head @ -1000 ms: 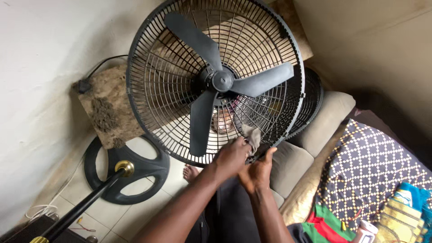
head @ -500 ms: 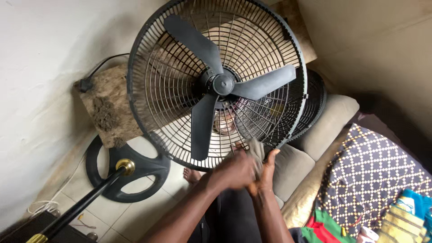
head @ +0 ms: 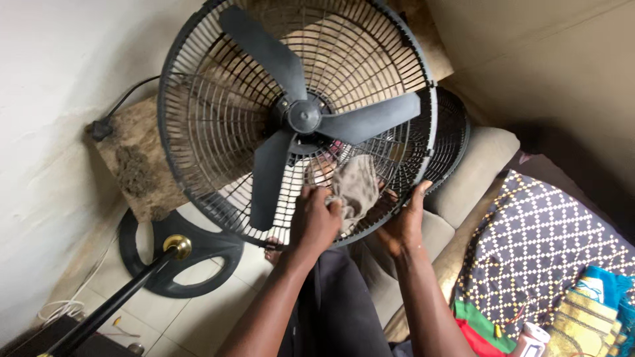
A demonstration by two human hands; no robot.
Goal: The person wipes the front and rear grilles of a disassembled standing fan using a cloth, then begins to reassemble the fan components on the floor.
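Left hand (head: 316, 221) closed around a crumpled, dirty grey cloth (head: 355, 188), pressing it onto the wires at the lower part of the round black wire fan cage (head: 198, 119). Right hand (head: 405, 225) just beside it, gripping the bottom rim of that cage, thumb up over the edge. Both arms coming up from the bottom of the view, with dark trousers between them.

Inside the cage, three wide black plastic fan blades (head: 264, 49) around a round black hub (head: 304, 118). Thin wires, close together, looking dusty and brownish in places. Held tilted above the knees, facing up toward the camera. Behind its right edge, a second round black grille (head: 453, 132), leaning on a beige sofa cushion (head: 479, 168).

To the right, a dark cloth with a white diamond pattern (head: 542, 244), then bright folded fabrics in red, green and blue (head: 595, 297) at the bottom corner.

To the left, a stained brown board (head: 135, 158) against the white wall (head: 59, 79), with a black cord (head: 126, 102) running along it. Below, on the pale tiled floor (head: 198, 311), a round black fan base (head: 198, 248) with a gold collar (head: 177, 246) and a black pole (head: 106, 311).
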